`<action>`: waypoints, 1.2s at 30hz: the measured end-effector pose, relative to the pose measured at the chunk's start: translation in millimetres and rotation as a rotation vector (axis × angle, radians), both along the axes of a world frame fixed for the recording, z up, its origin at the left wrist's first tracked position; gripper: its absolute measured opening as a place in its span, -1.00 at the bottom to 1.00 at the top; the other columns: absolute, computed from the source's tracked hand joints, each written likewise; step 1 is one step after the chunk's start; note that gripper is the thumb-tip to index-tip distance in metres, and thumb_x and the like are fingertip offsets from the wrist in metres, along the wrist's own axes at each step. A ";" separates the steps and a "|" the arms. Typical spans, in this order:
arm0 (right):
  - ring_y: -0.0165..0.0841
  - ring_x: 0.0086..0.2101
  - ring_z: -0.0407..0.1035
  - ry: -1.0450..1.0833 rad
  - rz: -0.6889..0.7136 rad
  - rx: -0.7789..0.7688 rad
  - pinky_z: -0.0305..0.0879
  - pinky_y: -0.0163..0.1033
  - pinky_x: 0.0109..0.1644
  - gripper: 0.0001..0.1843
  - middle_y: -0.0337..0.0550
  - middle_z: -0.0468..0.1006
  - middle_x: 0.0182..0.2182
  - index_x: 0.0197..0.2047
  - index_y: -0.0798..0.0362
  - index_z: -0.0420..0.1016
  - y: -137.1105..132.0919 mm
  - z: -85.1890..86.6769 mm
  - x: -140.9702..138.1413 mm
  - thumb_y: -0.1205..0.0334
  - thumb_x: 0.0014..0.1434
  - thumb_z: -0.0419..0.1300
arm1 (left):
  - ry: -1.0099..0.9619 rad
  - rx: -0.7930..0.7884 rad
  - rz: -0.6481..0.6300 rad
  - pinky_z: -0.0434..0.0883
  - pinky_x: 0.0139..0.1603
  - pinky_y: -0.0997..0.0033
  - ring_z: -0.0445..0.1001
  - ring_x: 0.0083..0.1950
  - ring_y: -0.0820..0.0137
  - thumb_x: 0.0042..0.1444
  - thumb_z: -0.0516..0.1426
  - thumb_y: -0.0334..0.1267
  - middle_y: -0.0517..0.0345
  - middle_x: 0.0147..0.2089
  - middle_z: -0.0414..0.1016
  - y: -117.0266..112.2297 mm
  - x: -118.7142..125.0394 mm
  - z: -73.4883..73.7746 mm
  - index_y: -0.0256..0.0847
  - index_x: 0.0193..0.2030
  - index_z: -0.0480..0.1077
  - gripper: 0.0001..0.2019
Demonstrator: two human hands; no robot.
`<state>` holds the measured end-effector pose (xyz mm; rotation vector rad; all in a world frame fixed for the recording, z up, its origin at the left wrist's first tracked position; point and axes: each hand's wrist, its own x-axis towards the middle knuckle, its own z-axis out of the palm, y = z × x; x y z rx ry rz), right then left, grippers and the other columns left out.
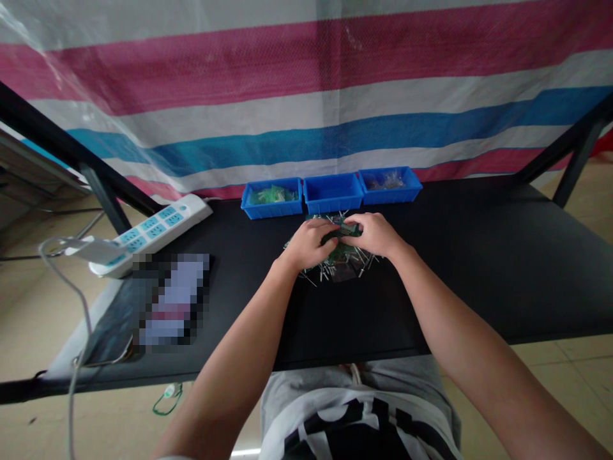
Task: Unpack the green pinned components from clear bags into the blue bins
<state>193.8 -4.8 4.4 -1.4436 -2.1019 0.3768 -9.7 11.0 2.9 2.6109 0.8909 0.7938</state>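
Note:
A loose pile of thin silver pin-like pieces mixed with green bits [329, 269] lies on the black tabletop in front of me. My left hand [313, 241] reaches over its left side, with fingers curled inward and the thumb near the fingertips. From the right, my right hand [374, 232] bends its fingers into the same pile, thumb and forefinger close together. Both sets of fingertips meet around something small and dark green, too small to name. Behind the hands stand three blue bins: the left bin [246, 206] holds green bagged pieces, the middle bin [334, 206] shows a bare floor, the right bin [393, 195] holds clear bagged pieces.
A white power strip [191, 207] with a plugged-in adapter [98, 249] and grey cable lies at the left. A blurred-out flat object [175, 297] rests nearer me. A striped plastic sheet [287, 96] hangs behind the black table [479, 268], between dark metal posts.

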 end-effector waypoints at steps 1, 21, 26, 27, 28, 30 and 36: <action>-0.29 -0.35 0.47 -0.002 0.000 -0.001 0.31 -0.25 -0.26 -0.62 -0.08 0.64 -0.27 -0.11 0.05 0.60 -0.4 0.3 -0.1 0.10 -0.02 0.35 | 0.003 0.002 0.010 0.43 0.10 0.10 0.51 0.02 0.19 0.14 0.04 -0.24 -0.08 -0.05 0.57 -0.5 0.0 0.8 -0.26 -0.03 0.51 -0.67; -0.25 -0.20 0.46 -0.119 0.136 0.141 0.29 -0.21 -0.12 -0.82 -0.08 0.64 -0.28 -0.39 0.04 0.57 -4.9 7.9 -4.1 0.34 0.16 0.14 | -0.116 -0.032 0.109 0.41 0.04 0.18 0.47 -0.05 0.22 0.08 0.07 -0.26 -0.04 -0.12 0.53 -3.5 -2.1 4.4 -0.26 -0.11 0.44 -0.74; -0.22 -0.21 0.45 -0.021 0.077 0.187 0.31 -0.16 -0.09 -0.82 -0.07 0.64 -0.28 -0.35 0.05 0.56 -4.1 10.3 -0.4 0.33 0.18 0.12 | -0.150 -0.007 0.185 0.38 0.11 0.18 0.44 0.04 0.23 0.05 0.01 -0.40 -0.02 -0.04 0.51 -1.8 -2.8 1.3 -0.24 -0.01 0.39 -0.65; -0.22 -0.22 0.44 -0.008 0.067 0.192 0.31 -0.15 -0.09 -0.82 -0.06 0.63 -0.29 -0.35 0.05 0.55 -3.7 10.1 0.3 0.32 0.19 0.12 | -0.151 -0.007 0.188 0.38 0.12 0.18 0.44 0.04 0.24 0.05 0.01 -0.41 -0.02 -0.03 0.51 -1.4 -2.7 0.6 -0.24 0.00 0.38 -0.65; -0.22 -0.23 0.44 0.007 0.058 0.199 0.30 -0.15 -0.09 -0.82 -0.06 0.63 -0.30 -0.36 0.05 0.54 -3.2 10.0 0.9 0.32 0.19 0.11 | -0.151 -0.007 0.190 0.38 0.12 0.19 0.44 0.05 0.24 0.05 0.01 -0.41 -0.02 -0.02 0.51 -1.1 -2.5 0.0 -0.25 0.00 0.38 -0.65; -0.21 -0.25 0.43 0.045 0.032 0.224 0.29 -0.14 -0.09 -0.81 -0.05 0.62 -0.32 -0.37 0.06 0.52 -2.7 10.4 1.7 0.30 0.20 0.10 | -0.150 -0.007 0.191 0.38 0.12 0.20 0.44 0.05 0.24 0.06 0.01 -0.40 -0.02 -0.02 0.51 -0.7 -2.3 -1.1 -0.26 0.01 0.37 -0.65; -0.31 -0.47 0.41 0.283 -0.173 0.254 0.27 -0.24 -0.33 -0.75 -0.10 0.55 -0.49 -0.37 0.07 0.44 -3.7 15.1 -0.1 0.12 0.25 0.08 | -0.192 -0.011 0.206 0.38 0.11 0.21 0.45 0.04 0.24 0.12 0.05 -0.29 -0.03 -0.03 0.52 -0.9 -2.3 -1.0 -0.29 0.05 0.35 -0.65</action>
